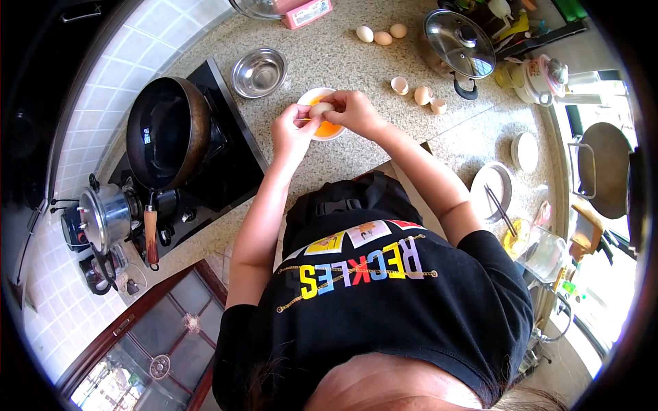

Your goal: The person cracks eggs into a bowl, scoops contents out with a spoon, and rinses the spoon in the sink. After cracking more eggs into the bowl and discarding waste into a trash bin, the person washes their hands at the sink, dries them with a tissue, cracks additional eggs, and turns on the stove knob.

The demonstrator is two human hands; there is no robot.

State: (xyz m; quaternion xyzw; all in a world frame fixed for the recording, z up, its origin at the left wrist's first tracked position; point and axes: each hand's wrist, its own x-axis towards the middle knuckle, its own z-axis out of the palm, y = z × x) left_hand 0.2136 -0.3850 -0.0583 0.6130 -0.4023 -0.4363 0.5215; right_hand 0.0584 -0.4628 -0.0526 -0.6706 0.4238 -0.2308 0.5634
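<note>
Grasping one egg (321,109) with both hands: with the left grip (291,133) from about 8 o'clock and with the right grip (358,113) from about 3 o'clock, fingertips closed around the shell. Held over a white bowl (310,94) with orange-yellow liquid egg (330,129) inside. Hard to tell whether whole or cracked, being largely covered by fingers.

Likely light, stiff to the touch yet brittle, and apt to give way all at once under a hard squeeze. Probably slippery wherever wet. Best taken by the broad sides, with soft finger pads and evenly spread pressure, thumbs kept close together, and without pushing a nail or tip inward.

Set out around the bowl on the speckled tabletop (329,60): at 10 o'clock, near, a steel bowl (259,72); at 1 o'clock, three eggs (383,38) side by side; at 3 o'clock, broken eggshells (423,96); farther out at 2 o'clock, a lidded pot (458,48). Well apart at 9 o'clock, a dark wok (161,133) over the black cooktop (236,154). At 4 o'clock, a round dish (495,179) with chopsticks (500,209) across the rim.
</note>
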